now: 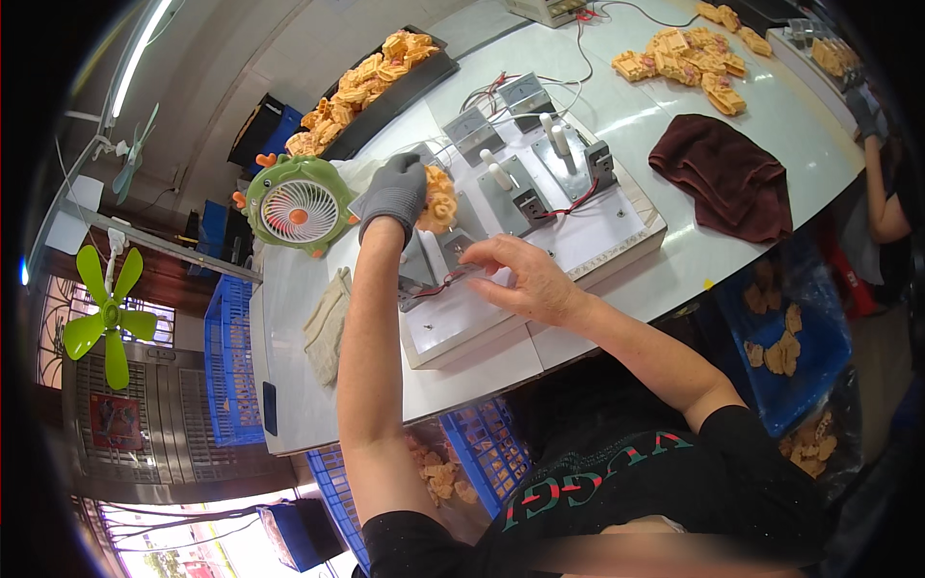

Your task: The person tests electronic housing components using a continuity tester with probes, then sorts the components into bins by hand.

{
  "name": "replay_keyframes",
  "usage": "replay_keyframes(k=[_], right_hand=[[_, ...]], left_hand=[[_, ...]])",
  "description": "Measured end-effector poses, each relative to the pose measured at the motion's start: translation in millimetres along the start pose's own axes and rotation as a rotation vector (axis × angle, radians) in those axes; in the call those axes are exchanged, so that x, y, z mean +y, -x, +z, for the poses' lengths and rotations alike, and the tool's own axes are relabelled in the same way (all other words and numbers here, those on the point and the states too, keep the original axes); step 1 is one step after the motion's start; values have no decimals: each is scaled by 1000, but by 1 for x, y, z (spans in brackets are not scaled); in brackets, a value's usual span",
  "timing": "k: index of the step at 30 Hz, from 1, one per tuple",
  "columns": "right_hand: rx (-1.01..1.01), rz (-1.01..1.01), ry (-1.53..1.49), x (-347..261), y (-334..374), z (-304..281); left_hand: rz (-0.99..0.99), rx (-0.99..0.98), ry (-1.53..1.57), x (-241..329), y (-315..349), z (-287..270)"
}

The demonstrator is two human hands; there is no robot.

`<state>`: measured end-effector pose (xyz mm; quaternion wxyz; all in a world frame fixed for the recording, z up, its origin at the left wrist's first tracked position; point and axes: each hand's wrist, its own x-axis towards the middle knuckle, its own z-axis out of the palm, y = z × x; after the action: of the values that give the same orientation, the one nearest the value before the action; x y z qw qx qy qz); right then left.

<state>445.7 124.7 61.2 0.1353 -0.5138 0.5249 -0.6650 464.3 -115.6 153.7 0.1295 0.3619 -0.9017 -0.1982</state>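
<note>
My left hand (395,196), in a grey knitted glove, is closed on a lumpy yellow-orange moulded part (438,204) above the left side of a white test board (462,339). My bare right hand (528,277) hovers over the board's front, thumb and forefinger apart with nothing visible between them. Just past those fingertips is a metal fixture (457,252) with red and black wires. Further right on the board stand two grey metal fixtures with white handles, the nearer fixture (513,204) and the farther one (567,166). Behind them sit panel meters (473,135).
A black tray (438,69) of similar parts lies at the back left; a loose pile (679,60) sits far right. A green desk fan (301,207), a beige cloth (328,328) and a dark red cloth (723,175) lie around the board. Another person's gloved hand (860,111) works at far right.
</note>
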Motion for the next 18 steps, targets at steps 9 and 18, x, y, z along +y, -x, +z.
replay_keyframes(k=[9, 18], right_hand=[[-6, 24, 0, 0, 0, -2], [-33, 52, 23, -3, 0, -5]], left_hand=[[49, -150, -174, 34, -7, -17], [-65, -280, -495, 47, -12, -32]])
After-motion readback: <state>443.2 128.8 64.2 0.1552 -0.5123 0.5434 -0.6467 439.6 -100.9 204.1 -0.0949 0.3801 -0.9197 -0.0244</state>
